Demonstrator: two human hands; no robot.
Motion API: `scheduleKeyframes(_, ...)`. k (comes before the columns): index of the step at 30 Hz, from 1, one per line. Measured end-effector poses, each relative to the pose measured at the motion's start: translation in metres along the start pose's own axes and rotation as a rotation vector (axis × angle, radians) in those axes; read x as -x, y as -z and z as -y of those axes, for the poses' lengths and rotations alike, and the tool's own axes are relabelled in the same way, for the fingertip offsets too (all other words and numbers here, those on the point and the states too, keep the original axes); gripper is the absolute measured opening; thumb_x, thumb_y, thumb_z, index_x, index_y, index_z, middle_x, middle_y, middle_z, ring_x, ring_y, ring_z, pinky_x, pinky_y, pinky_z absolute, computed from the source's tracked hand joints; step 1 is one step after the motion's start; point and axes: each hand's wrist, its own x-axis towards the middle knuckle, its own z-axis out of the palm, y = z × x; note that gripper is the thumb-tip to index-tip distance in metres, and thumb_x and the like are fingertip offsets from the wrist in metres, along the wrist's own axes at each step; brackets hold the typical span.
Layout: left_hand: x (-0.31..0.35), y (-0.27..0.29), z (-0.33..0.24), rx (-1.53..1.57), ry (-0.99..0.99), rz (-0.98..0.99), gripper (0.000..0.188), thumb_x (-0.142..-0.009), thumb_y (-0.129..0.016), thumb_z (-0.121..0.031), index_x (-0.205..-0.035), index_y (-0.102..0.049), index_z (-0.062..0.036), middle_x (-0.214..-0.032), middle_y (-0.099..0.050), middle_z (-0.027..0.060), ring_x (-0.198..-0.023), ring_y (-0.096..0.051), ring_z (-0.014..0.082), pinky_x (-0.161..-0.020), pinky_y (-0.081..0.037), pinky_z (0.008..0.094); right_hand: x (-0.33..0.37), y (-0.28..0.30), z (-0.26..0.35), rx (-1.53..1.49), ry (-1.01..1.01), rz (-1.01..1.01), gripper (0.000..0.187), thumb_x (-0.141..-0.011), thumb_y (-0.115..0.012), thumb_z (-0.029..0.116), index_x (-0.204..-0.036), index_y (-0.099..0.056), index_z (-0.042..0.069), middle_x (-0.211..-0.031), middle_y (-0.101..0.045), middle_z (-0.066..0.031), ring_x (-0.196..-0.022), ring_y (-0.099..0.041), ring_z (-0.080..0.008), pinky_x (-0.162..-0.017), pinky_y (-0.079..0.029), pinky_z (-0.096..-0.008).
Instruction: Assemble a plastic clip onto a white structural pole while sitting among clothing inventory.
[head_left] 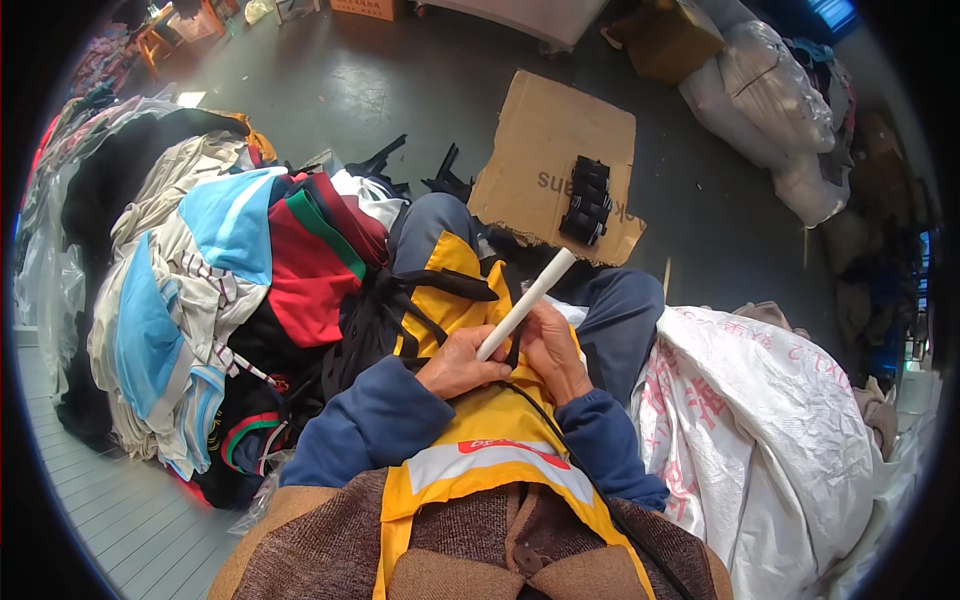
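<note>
My left hand (462,362) is closed around the lower end of a white tube (530,300), which tilts up and to the right over my lap. Close beside it, my right hand (556,352) has its fingers curled in toward the tube's lower part; what they pinch is hidden. A narrow black strip shows between the two hands. More black fabric straps (455,285) lie across my knee and the yellow apron (490,420). On the cardboard sheet (540,130) beyond my knees rests a row of small black bundles (588,200).
A big heap of mixed clothes (225,225) rises on my left. At my right side sits a bulging white woven sack (750,430). Farther off stand plastic-wrapped bundles (775,100) and a cardboard box (668,42). A black cord (560,445) runs down over my apron.
</note>
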Motion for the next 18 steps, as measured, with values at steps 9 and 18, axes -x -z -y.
scheduleKeyframes(9, -0.003, 0.013, -0.054, 0.442, -0.025, -0.177, 0.025, -0.086, -0.059, -0.030, -0.084, -0.055, -0.0052, -0.062, -0.053, 0.0024, -0.045, -0.045, 0.0062, -0.039, -0.033, 0.0184, 0.062, -0.061, 0.017, 0.292, 0.262, 0.270, 0.010, -0.091, -0.052, 0.013, -0.096, -0.051, 0.005, -0.080, -0.055, -0.0005, -0.065, -0.051, -0.0057, -0.056, -0.043, -0.0164)
scheduleKeyframes(18, -0.001, 0.007, -0.071, 0.247, 0.070, -0.342, 0.011, -0.078, -0.068, -0.010, -0.082, -0.059, -0.0040, -0.065, -0.054, -0.0005, -0.047, -0.043, 0.0036, -0.041, -0.032, 0.0172, 0.070, -0.058, 0.016, 0.369, 0.146, 0.364, 0.013, -0.088, -0.055, 0.008, -0.100, -0.052, 0.002, -0.090, -0.057, -0.0012, -0.082, -0.055, -0.0062, -0.074, -0.046, -0.0189)
